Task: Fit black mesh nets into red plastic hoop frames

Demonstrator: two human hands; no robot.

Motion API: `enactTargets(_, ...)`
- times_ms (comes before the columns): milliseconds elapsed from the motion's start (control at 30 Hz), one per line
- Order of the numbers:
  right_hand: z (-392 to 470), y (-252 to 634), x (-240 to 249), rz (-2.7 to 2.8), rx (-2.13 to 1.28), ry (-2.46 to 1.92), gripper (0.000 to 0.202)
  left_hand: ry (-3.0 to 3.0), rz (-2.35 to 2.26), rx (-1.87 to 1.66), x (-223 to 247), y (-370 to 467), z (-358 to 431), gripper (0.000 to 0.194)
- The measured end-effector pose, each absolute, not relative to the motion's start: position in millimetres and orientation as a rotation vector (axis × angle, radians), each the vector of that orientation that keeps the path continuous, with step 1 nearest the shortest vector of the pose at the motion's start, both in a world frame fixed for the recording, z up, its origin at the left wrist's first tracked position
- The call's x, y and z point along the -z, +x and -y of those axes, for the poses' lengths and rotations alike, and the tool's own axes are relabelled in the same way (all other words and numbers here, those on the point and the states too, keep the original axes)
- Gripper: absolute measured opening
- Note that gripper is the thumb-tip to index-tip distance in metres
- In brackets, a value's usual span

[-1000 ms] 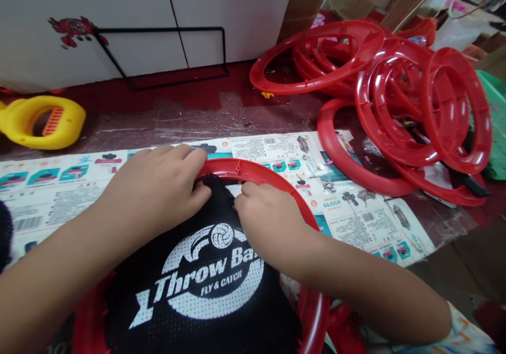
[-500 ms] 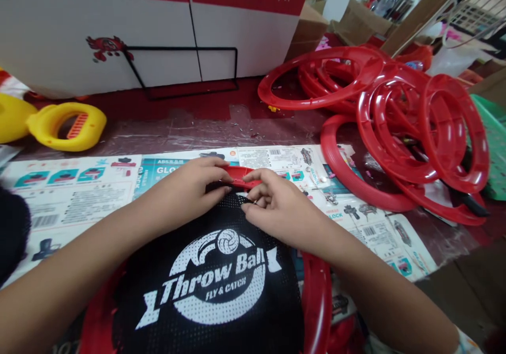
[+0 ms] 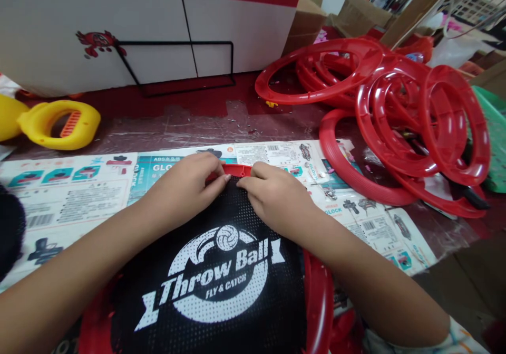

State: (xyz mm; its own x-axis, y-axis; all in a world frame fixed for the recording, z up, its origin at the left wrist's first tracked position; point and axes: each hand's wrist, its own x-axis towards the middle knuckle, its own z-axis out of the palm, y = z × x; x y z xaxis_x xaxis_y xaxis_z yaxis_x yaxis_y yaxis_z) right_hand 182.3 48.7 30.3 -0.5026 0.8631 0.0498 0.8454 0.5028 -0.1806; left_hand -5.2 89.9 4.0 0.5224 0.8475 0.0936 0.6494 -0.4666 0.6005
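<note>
A black mesh cloth (image 3: 213,269) printed "Throw Ball" lies over a red plastic ring (image 3: 319,301). At the ring's far edge, my left hand (image 3: 197,182) pinches the rim and the cloth's edge between thumb and bent fingers. Close beside it, my right hand (image 3: 272,190) grips the same edge, its thumb and forefinger pressed on the cloth. A short stretch of bare red rim shows between both hands. The undersides of my fingers are hidden.
A pile of red plastic rings (image 3: 371,106) lies at the right. Yellow handle pieces (image 3: 59,124) sit at the left. A white and red carton (image 3: 130,21) stands behind, with a black wire frame (image 3: 174,42) before it. Printed cardboard sheets (image 3: 95,185) cover the tabletop.
My right hand's fingers have closed down onto the rim and the cloth's edge. The cloth now sits closer against the ring at the far edge. The view has shifted slightly.
</note>
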Motion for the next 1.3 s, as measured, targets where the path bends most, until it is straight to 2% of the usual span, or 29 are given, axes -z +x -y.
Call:
enactTargets(167,-49.3,183.8,-22.8,2.632,0.02,-1.412,0.021,2.281,-1.254,-0.527,-3.2,-5.2,-90.8,0.023)
enactTargets(500,-51.9,182.4,-20.0,2.62,0.019,-1.486,0.025,2.242,-1.307,-0.532,-3.9,-4.2,-88.1,0.023)
enactTargets(600,-52.0,185.2,-28.1,2.646,-0.099,-1.522,0.027,2.182,-1.302,-0.53,-4.6,-4.6,-88.5,0.024)
enactTargets(733,-54.6,191.9,-39.2,2.552,-0.474,-1.559,0.029,2.095,-1.294,-0.505,-5.0,-5.7,-89.8,0.024)
enactTargets(800,-55.9,193.4,-41.7,2.539,-0.558,-1.566,0.03,2.089,-1.309,-0.498,-4.6,-5.7,-90.3,0.025)
enactTargets(967,-53.5,187.6,-39.6,2.605,-0.415,-1.575,0.037,2.07,-1.347,-0.492,-3.7,-5.1,-90.5,0.024)
enactTargets(1133,-49.8,181.6,-38.5,2.712,-0.245,-1.557,0.034,2.028,-1.359,-0.482,-4.7,-4.9,-90.2,0.027)
enactTargets(1200,-50.2,182.9,-40.2,2.673,-0.31,-1.548,0.033,2.057,-1.357,-0.476,-4.5,-5.0,-90.1,0.028)
enactTargets(1300,-54.7,189.0,-42.6,2.389,-0.613,-1.568,0.028,2.162,-1.314,-0.488,-2.3,-5.5,-90.1,0.025)
